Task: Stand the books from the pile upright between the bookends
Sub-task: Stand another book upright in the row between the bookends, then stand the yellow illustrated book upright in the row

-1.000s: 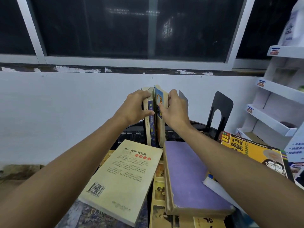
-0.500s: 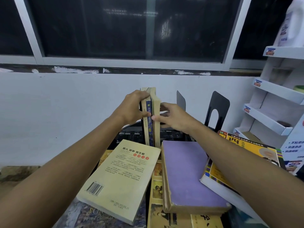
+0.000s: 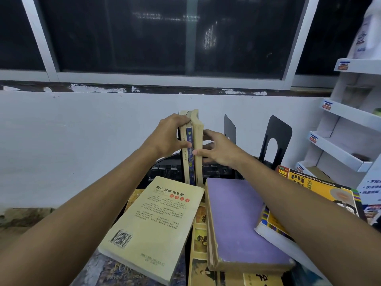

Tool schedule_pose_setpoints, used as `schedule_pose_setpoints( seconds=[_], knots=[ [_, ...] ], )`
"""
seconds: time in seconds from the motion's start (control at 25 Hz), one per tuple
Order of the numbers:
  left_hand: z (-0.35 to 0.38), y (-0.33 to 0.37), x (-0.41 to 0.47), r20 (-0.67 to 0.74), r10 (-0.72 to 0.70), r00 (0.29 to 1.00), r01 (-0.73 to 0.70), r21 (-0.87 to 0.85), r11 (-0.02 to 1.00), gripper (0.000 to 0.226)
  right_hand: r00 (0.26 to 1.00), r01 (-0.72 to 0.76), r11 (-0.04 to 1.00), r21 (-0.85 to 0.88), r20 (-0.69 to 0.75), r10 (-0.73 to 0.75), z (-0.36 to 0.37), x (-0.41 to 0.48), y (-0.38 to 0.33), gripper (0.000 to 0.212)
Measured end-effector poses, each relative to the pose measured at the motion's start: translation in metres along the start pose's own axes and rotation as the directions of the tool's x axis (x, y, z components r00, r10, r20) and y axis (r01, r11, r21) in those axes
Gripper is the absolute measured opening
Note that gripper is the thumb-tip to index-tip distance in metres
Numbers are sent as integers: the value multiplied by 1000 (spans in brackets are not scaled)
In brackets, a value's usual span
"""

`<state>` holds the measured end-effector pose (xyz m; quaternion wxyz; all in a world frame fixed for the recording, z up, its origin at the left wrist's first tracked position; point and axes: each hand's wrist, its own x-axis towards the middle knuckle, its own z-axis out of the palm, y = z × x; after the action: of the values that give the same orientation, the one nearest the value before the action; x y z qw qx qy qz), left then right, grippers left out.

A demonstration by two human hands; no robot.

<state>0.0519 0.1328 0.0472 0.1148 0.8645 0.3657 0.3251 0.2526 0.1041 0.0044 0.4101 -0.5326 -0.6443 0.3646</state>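
Three upright books (image 3: 191, 147) stand close together in the middle: a pale one, a blue-spined one and a thick yellowed one. My left hand (image 3: 168, 136) grips them from the left, thumb across the spines. My right hand (image 3: 216, 150) is pressed against their right side, fingers spread, thumb tip on the yellowed book's edge. Two black metal bookends (image 3: 229, 129) (image 3: 275, 139) stand to the right, apart from the books. A pile lies in front: a cream paperback (image 3: 153, 226), a purple book (image 3: 239, 221) and a yellow-covered book (image 3: 317, 195).
A white wall runs behind the books under a dark window. White shelving (image 3: 346, 139) stands at the right edge. More flat books (image 3: 201, 244) lie under the pile at the bottom of the view.
The yellowed book, tilted and open at the top a second ago, now stands straight against the others. My right hand slid down from its top to its right side.
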Motion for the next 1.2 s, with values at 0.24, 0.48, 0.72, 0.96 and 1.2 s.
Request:
schedule_pose_setpoints(
  seconds=[0.24, 0.48, 0.72, 0.96, 1.2],
  knots=[
    [0, 2, -1, -14, -1, 1000, 1, 4, 1000, 48, 1000, -3, 999, 43, 0, 3, 1, 3, 5, 73],
    [-2, 5, -3, -11, -26, 1000, 26, -16, 1000, 49, 999, 9, 1000, -21, -37, -10, 4, 3, 2, 79],
    [-4, 13, -1, -14, -64, 998, 64, 32, 997, 68, 997, 21, 935, -353, -68, -48, -7, -11, -16, 93],
    [1, 42, 8, -226, 73, 971, -75, -3, 997, 74, 988, 74, 896, -439, -91, -127, -36, -45, -54, 87],
    [29, 92, 6, -69, 234, 970, -237, -38, 971, 68, 978, 55, 744, -666, -113, -174, -89, -107, -58, 72]
  ],
)
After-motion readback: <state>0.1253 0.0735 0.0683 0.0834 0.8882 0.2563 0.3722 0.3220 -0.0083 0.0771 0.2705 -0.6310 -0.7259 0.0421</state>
